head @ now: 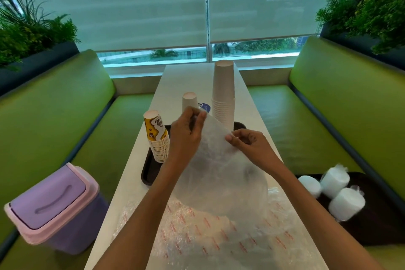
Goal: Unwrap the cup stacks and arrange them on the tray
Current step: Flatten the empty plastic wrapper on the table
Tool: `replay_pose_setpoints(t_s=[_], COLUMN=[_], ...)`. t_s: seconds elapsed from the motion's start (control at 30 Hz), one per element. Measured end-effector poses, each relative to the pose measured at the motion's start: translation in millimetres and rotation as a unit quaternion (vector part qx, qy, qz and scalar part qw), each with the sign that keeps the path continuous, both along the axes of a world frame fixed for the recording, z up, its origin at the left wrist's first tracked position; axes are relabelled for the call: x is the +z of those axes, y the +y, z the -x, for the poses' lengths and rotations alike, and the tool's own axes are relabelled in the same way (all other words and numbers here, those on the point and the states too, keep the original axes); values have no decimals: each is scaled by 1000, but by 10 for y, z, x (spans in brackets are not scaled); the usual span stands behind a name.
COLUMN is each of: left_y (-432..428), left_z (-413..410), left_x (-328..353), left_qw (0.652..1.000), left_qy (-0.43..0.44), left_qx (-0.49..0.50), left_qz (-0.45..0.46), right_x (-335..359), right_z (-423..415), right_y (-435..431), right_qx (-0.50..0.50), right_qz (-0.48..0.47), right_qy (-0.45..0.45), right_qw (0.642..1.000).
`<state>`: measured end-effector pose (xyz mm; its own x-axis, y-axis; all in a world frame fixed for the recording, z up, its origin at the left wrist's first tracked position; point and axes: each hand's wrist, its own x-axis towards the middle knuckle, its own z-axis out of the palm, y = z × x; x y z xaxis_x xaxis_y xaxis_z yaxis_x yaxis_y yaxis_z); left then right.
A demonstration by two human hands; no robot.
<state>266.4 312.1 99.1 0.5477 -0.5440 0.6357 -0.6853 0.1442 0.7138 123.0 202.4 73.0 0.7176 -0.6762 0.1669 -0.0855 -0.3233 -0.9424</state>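
My left hand [186,131] and my right hand [249,144] both pinch the top edge of a clear plastic wrapper [219,173] held up over the table. A dark tray [149,169] on the table carries a yellow patterned cup stack [156,136], a short white cup stack [189,99] and a tall white cup stack [223,92], all upside down. The wrapper hides the tray's near part. Whether cups are inside the wrapper cannot be made out.
Crumpled plastic with red print [219,237] lies on the near table. A second dark tray [372,221] on the right green bench holds three wrapped white stacks [337,180]. A purple swing-lid bin [52,206] sits on the left bench.
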Motion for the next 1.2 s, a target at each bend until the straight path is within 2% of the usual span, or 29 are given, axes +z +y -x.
replay_pose_setpoints(t_s=[0.13,0.2,0.27,0.37,0.53,0.6,0.67,0.93,1.1,1.2], left_y=[56,82,103,150,233,284,349,479,477,472], left_z=[-141,-187,-242,-284,-316,-361,-418,-496,-524,-519], left_x=[7,18,27,33,28,4,-29,-172,-231,-260], left_qw=[999,998,997,997,999,999,998,996,991,991], left_qy=[32,36,38,43,29,32,36,54,71,73], left_qx=[-2,2,15,11,-4,0,16,51,75,76], left_qz=[27,43,61,64,38,39,45,51,83,87], right_x=[-180,-303,-435,-632,-723,-713,-673,-587,-643,-664], right_z=[171,240,265,226,87,71,65,108,138,162], right_y=[-210,-256,-259,-240,-145,-154,-158,-217,-115,-21], right_qx=[-59,-73,-72,-48,-21,1,24,-32,-9,-11], right_qz=[-132,-221,-321,-413,-570,-583,-566,-463,-504,-547], right_qy=[129,188,204,183,-4,-62,-75,-13,59,16], right_qw=[981,954,922,891,821,810,821,886,861,837])
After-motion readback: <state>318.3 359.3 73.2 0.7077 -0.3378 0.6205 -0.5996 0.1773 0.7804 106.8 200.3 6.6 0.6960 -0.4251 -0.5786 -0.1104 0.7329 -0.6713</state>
